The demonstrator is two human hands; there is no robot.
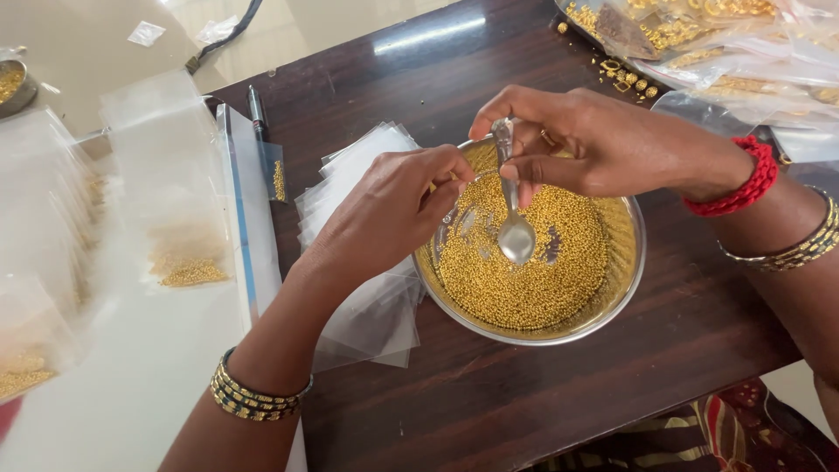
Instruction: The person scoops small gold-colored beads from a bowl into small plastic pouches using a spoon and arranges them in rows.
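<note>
A steel bowl [631, 262] full of tiny gold beads [524, 280] sits on the dark wooden table. My right hand [603, 144] holds a metal spoon [514, 229] by its handle, the spoon's bowl hanging down over the beads. My left hand [393, 210] pinches a small clear plastic pouch [459, 214] at the bowl's left rim, right beside the spoon. A stack of empty clear pouches [367, 306] lies under my left wrist.
Filled bead pouches [179, 253] lie on a white surface at the left. A pen [258, 109] rests beyond the stack. Bags of gold trinkets [743, 52] and loose pieces crowd the far right corner. A small dish [13, 83] stands at the far left.
</note>
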